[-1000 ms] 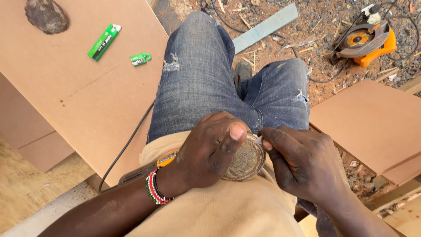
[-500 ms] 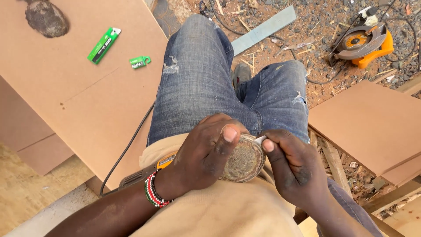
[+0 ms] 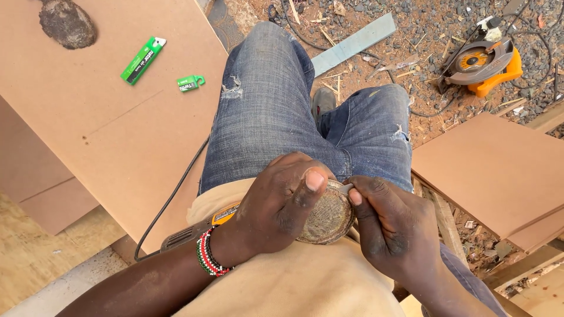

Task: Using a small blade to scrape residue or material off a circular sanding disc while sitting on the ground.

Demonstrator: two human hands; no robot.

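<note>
Your left hand [image 3: 282, 202] wraps shut over the power tool [image 3: 226, 226] on your lap, thumb pressing its worn round disc [image 3: 326, 220] so it can't turn. Your right hand [image 3: 390, 226] pinches a small metal piece [image 3: 346, 188] at the disc's rim.

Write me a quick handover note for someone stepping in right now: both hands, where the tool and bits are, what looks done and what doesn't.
Left hand: clamped over the round, dust-caked sanding disc of the corded power tool on the lap.
Right hand: fingers pinch a small grey metal piece at the disc's rim.
Green utility knife and small green clip lie on the brown fibreboard sheet to the left; orange circular saw sits on the gravel.
Done: nothing visibly finished.
Left: disc is on the tool, work at its rim under way.
</note>
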